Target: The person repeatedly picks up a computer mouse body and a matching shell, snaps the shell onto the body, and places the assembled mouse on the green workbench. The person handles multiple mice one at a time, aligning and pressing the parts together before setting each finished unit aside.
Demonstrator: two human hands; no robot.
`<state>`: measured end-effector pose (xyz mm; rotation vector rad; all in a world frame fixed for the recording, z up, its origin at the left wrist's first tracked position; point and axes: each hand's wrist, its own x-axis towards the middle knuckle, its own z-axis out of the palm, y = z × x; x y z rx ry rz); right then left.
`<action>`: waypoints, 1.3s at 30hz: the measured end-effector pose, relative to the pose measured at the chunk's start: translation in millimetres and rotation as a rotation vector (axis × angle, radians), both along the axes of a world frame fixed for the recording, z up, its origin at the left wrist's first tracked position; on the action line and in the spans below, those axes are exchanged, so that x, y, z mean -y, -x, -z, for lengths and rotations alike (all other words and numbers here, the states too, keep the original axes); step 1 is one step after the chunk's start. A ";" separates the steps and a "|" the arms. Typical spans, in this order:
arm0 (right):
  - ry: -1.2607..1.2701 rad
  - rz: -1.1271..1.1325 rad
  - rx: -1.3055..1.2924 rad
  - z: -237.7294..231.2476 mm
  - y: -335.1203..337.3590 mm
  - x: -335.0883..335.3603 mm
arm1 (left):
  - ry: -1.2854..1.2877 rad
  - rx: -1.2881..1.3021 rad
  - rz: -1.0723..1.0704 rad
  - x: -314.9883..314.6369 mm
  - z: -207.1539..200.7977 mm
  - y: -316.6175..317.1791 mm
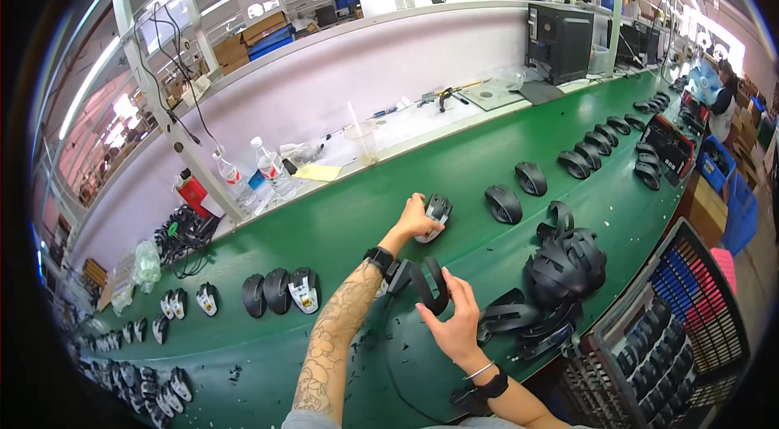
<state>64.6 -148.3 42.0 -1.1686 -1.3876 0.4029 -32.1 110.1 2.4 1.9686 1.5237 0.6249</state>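
Observation:
My left hand (415, 219) reaches forward over the green bench, its fingers round a black and grey computer mouse (439, 209). Nearer to me, my right hand (456, 322) grips a black curved plastic mouse cover (434, 293) between thumb and fingers. Right of that hand lies a heap of similar black covers (565, 267), with loose ones spilling toward me. Farther right along the bench stand two closed black mice, the nearer being a mouse (503, 204). On the left, a mouse with its light inner part exposed (304, 291) sits beside two dark mice (277, 291).
The green bench (357, 194) carries rows of mice at both ends. A black plastic crate (690, 307) filled with black parts stands at the lower right. Bottles (272, 169) and a cup (362, 141) line the back ledge. A person (720, 100) is at the far right.

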 end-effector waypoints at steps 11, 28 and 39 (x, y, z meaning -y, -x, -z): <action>-0.030 -0.023 -0.042 -6.8 6.9 6.6 | 0.524 1.135 -0.116 184.4 -56.6 62.0; -0.015 -0.077 0.233 -9.6 16.9 8.6 | 0.183 1.084 -0.165 244.9 -42.7 58.4; 0.483 -0.599 -0.889 43.3 15.6 -2.6 | 0.286 1.454 -0.242 247.1 -55.8 62.4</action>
